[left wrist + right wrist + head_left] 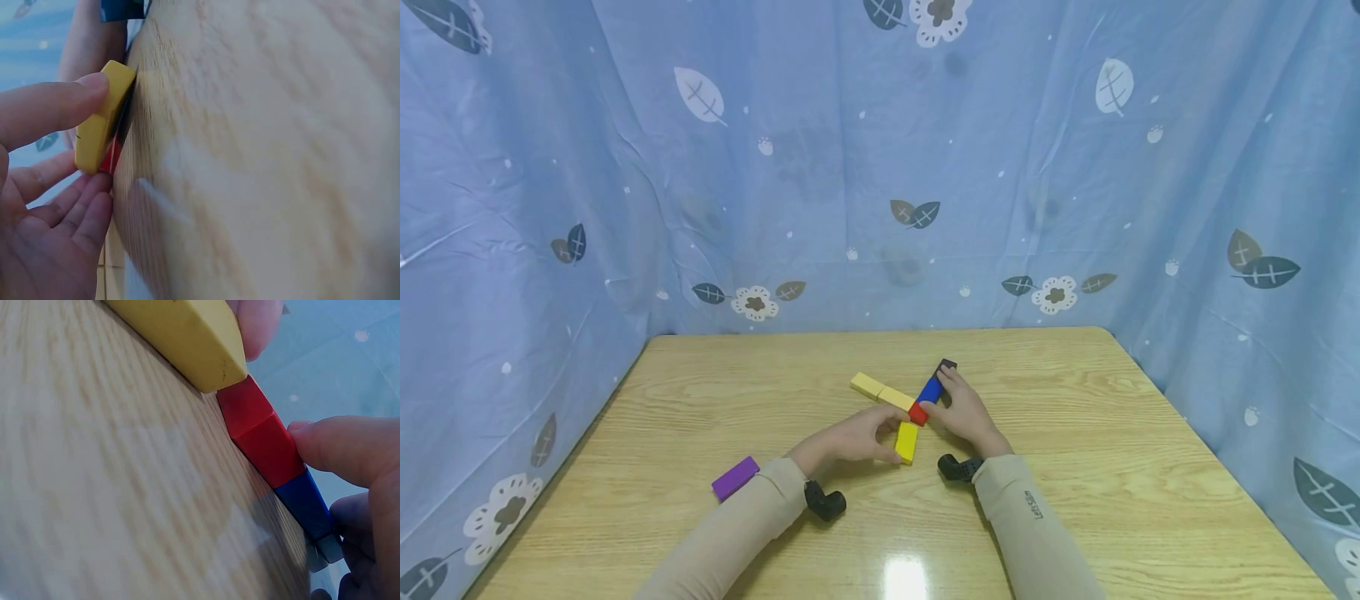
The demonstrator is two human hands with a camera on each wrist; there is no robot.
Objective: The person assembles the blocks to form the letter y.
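My left hand [853, 436] pinches a bright yellow block [907, 443] lengthwise, thumb at the near end and fingers at the far end. Whether it is slightly raised cannot be told. Just beyond it, a red block [265, 440], a blue block [929, 392] and a black block [948, 364] form a slanting row. My right hand [966, 412] lies along the row's right side: the thumb touches the red block, and the fingers reach the black one, partly covering it. Two pale yellow blocks, a nearer one [897, 398] and a farther one [867, 385], run leftward from the red block.
A purple block [735, 478] lies apart, beside the left sleeve. The wooden table [1150, 483] stands before a blue patterned curtain [820, 167], which also hangs along both sides. Each wrist carries a black camera, one on the left [825, 502] and one on the right [958, 468].
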